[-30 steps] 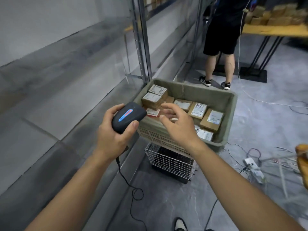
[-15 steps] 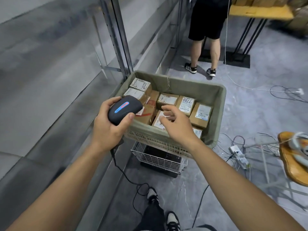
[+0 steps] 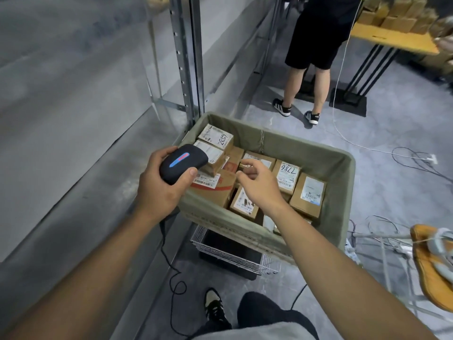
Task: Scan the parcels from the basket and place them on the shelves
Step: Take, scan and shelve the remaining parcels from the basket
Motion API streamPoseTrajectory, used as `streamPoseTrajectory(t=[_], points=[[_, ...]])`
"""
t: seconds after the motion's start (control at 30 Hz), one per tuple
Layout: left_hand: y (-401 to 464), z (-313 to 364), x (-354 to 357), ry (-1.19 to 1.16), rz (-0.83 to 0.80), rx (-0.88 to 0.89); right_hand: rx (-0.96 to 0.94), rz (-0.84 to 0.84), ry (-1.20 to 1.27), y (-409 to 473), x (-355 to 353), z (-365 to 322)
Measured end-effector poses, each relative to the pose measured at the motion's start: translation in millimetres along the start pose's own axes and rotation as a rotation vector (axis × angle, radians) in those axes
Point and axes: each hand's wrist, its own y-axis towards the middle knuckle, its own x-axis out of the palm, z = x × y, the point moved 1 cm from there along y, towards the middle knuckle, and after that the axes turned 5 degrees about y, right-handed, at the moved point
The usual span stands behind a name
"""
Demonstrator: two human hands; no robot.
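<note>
A grey-green basket [image 3: 340, 182] holds several small cardboard parcels with white labels, among them one marked 7786 [image 3: 286, 176] and one marked 2859 [image 3: 217, 138]. My left hand [image 3: 159, 190] grips a black handheld scanner [image 3: 182, 164] with a blue and red strip, over the basket's near left corner. My right hand [image 3: 259, 185] reaches into the basket with loosely curled fingers, just above the parcels in the middle; it holds nothing. A parcel with red tape [image 3: 213, 187] lies between the two hands.
Grey metal shelves [image 3: 73, 133] with an upright post [image 3: 186, 57] run along the left. The basket rests on a wire cart [image 3: 232, 251]. Another person [image 3: 316, 50] stands beyond it by a wooden table [image 3: 392, 40] stacked with boxes. Cables lie on the floor; an orange seat [image 3: 431, 266] stands at the right.
The view has dropped lower and closer over the basket. My right hand has reached further into the basket over the middle parcels. My left hand keeps the scanner at the near left corner.
</note>
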Motion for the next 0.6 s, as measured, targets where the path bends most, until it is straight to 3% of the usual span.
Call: streamPoseTrajectory(t=[0.37,0.6], points=[[85,-31,33,0.008,-0.031,-0.064,0.001,-0.036,-0.028,119,17,12],[134,-52,66,0.039,-0.082,-0.133,-0.053,-0.112,-0.176,221,33,30]])
